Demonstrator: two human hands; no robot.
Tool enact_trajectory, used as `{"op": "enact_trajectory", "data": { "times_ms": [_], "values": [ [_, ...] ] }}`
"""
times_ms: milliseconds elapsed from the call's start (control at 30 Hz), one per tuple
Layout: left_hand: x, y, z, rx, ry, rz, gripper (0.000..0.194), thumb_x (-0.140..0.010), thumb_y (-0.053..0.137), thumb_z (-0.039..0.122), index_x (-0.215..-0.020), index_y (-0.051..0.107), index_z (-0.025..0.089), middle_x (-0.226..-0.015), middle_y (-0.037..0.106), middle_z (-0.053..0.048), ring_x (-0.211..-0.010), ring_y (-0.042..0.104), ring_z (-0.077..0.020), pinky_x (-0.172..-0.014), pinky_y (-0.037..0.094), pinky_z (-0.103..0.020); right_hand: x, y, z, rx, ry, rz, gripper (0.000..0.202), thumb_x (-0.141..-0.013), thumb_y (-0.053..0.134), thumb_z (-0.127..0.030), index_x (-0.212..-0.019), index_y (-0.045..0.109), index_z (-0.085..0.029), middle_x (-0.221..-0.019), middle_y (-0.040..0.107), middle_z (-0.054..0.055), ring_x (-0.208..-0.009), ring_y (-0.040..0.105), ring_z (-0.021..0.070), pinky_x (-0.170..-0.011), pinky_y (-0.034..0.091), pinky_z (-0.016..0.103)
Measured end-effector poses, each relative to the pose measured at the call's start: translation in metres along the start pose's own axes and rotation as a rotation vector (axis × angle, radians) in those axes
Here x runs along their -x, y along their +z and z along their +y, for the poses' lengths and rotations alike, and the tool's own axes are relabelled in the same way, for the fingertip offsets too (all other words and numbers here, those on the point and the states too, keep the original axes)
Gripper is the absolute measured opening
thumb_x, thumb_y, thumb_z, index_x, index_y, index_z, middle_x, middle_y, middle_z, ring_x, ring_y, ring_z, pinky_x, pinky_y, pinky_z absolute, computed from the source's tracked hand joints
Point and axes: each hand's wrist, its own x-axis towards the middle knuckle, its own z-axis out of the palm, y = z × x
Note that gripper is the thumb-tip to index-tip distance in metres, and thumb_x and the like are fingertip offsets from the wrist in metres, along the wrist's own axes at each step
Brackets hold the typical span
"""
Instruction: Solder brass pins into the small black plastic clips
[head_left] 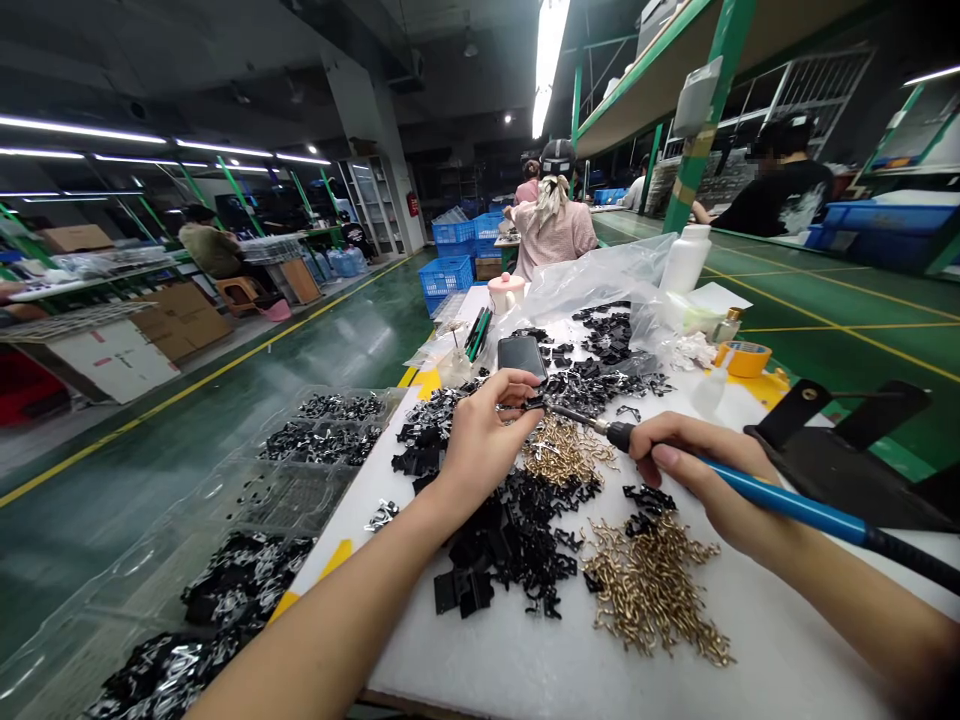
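Left hand (484, 435) pinches a tiny, kinda shiny black part (534, 402) over the desk (540, 670), in from its left edge; right hand (701, 480) grips a blue-handled soldering iron (787, 497), metal tip right at it.

On my feed I am viewing a white tabletop (540, 670); black parts (517, 530) are lying heaped across it; brass-coloured pieces (652, 585) are forming two piles; a pink-lidded cup (507, 294) and white bottle (685, 260) are standing farther back.

Hooks (656, 590) lie heaped on the table (540, 670), trays (281, 497) along its left, a tape roll (746, 362) farther back, right.
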Motion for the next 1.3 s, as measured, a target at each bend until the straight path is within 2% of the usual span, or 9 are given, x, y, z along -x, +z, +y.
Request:
{"op": "enact_trajectory", "data": {
  "times_ms": [267,533,900,1100,1300],
  "values": [
    [-0.0006,-0.0019,0.0015,0.004,0.018,-0.025,0.018,-0.075,0.058,0.017,-0.093,0.058,0.020,-0.094,0.063,-0.004,-0.095,0.059,-0.0176,-0.081,0.049,-0.029,0.0002,-0.0013,0.0000,0.004,-0.010,0.009,0.016,-0.083,0.043,-0.018,-0.077,0.057,-0.022,-0.059,0.055,-0.001,-0.053,0.050,0.0113,-0.047,0.037,0.023],
    [0.0000,-0.0027,0.0034,-0.024,0.031,-0.027,0.016,-0.075,0.058,0.017,-0.091,0.059,0.020,-0.093,0.064,-0.004,-0.092,0.060,-0.0178,-0.082,0.049,-0.031,-0.0015,-0.0009,0.0020,-0.010,-0.006,0.040,0.016,-0.081,0.044,-0.017,-0.075,0.058,-0.021,-0.059,0.055,0.000,-0.053,0.051,0.0124,-0.048,0.040,0.024],
    [0.0001,-0.0026,0.0007,-0.046,0.070,-0.032,0.016,-0.076,0.057,0.016,-0.091,0.058,0.021,-0.092,0.064,-0.002,-0.091,0.060,-0.0148,-0.083,0.048,-0.027,-0.0020,-0.0018,0.0030,-0.006,-0.005,0.040,0.017,-0.082,0.043,-0.018,-0.075,0.057,-0.022,-0.059,0.055,-0.001,-0.055,0.050,0.0119,-0.051,0.039,0.024],
    [0.0006,-0.0015,-0.0026,-0.081,0.043,-0.068,0.015,-0.077,0.055,0.018,-0.091,0.058,0.021,-0.094,0.062,-0.003,-0.090,0.057,-0.0156,-0.078,0.048,-0.027,0.0001,-0.0039,0.0004,-0.017,0.015,0.014,0.015,-0.083,0.044,-0.019,-0.076,0.057,-0.021,-0.059,0.053,-0.001,-0.053,0.047,0.0117,-0.048,0.036,0.024],
    [0.0000,-0.0007,-0.0045,-0.136,0.035,-0.080,0.021,-0.075,0.054,0.016,-0.095,0.058,0.019,-0.092,0.061,-0.005,-0.078,0.056,-0.0147,-0.069,0.048,-0.026,0.0012,-0.0059,0.0004,-0.039,0.009,-0.006,0.014,-0.084,0.044,-0.020,-0.076,0.056,-0.020,-0.058,0.051,-0.001,-0.050,0.047,0.0106,-0.045,0.034,0.023]
  ]
}}
